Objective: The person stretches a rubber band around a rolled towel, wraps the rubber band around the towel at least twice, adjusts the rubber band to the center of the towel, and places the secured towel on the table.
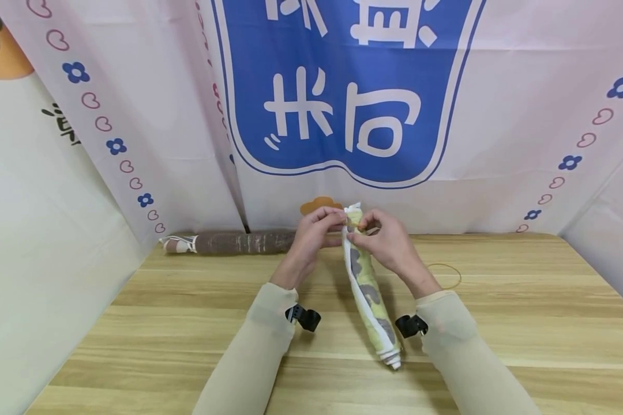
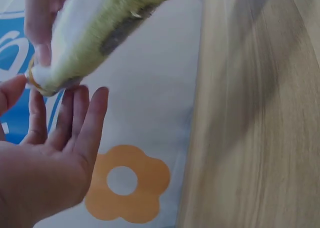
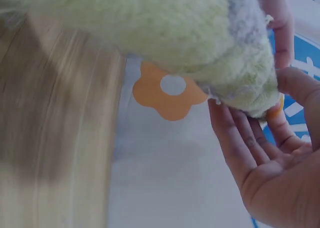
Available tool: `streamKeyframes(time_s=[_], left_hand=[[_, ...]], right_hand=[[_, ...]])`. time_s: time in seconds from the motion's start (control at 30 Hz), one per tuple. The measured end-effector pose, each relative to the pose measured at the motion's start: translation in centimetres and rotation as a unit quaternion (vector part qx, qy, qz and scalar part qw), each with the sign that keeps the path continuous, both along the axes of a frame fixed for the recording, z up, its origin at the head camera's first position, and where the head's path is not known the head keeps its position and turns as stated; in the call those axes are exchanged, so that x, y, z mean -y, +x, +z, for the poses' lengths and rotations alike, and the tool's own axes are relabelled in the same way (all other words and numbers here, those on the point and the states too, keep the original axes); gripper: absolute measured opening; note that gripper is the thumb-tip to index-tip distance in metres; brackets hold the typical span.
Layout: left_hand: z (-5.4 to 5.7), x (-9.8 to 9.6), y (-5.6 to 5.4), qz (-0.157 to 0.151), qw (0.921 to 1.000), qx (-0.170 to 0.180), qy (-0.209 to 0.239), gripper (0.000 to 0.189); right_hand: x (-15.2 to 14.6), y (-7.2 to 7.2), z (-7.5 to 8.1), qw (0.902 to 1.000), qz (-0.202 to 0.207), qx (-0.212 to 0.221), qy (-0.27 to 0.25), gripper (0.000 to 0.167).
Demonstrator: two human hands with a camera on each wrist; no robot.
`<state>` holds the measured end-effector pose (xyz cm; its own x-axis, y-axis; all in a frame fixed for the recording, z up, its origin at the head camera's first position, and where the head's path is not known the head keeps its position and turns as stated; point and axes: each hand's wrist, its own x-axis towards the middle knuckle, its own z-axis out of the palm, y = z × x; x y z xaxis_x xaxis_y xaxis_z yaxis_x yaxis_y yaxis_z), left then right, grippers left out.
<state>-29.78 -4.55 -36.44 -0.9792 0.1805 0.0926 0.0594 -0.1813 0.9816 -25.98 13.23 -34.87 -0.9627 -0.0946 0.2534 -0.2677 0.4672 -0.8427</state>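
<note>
A rolled towel (image 1: 364,282), yellow-green with grey patches and a white edge, slants toward me, its far end raised between my hands. Around that far end goes an orange-yellow rubber band (image 2: 31,74). My left hand (image 1: 314,233) pinches the band on the left side, its other fingers spread beneath the roll in the left wrist view. On the opposite side, thumb and index finger of my right hand (image 1: 389,239) pinch the band too. The right wrist view shows the fuzzy roll end (image 3: 250,83) resting over the right fingers.
A second rolled towel (image 1: 244,242), brown with a pale banded left end, lies along the back of the wooden table (image 1: 187,334). A thin loose rubber band (image 1: 460,278) lies right of my right wrist. Printed cloth (image 1: 187,144) hangs behind the table.
</note>
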Motion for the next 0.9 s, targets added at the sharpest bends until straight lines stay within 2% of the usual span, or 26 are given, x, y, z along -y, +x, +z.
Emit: streamKeyframes(time_s=[0.13,0.23,0.37,0.53,0.9], left_hand=[[-0.3,0.4,-0.3,-0.035,0.9992,0.01,0.017,0.014],[-0.5,0.5,-0.4,-0.035,0.9993,0.006,0.008,0.017],[-0.5,0.5,-0.4,-0.006,1.0,-0.003,0.003,0.013],[-0.2,0.3,-0.1,0.027,0.9996,-0.01,0.003,0.012],[0.5,-0.2,0.3,0.061,0.9981,0.004,0.002,0.014]], right_hand=[[-0.3,-0.3,-0.3,0.9981,0.017,0.029,-0.051,0.025],[-0.4,-0.5,-0.4,0.9964,0.027,0.039,-0.07,0.024],[-0.2,-0.4,-0.5,0.997,0.035,0.023,-0.065,0.02],[0.0,-0.3,-0.5,0.9986,0.034,-0.021,-0.034,0.018],[0.5,0.1,-0.2,0.9928,0.05,-0.105,0.029,0.013]])
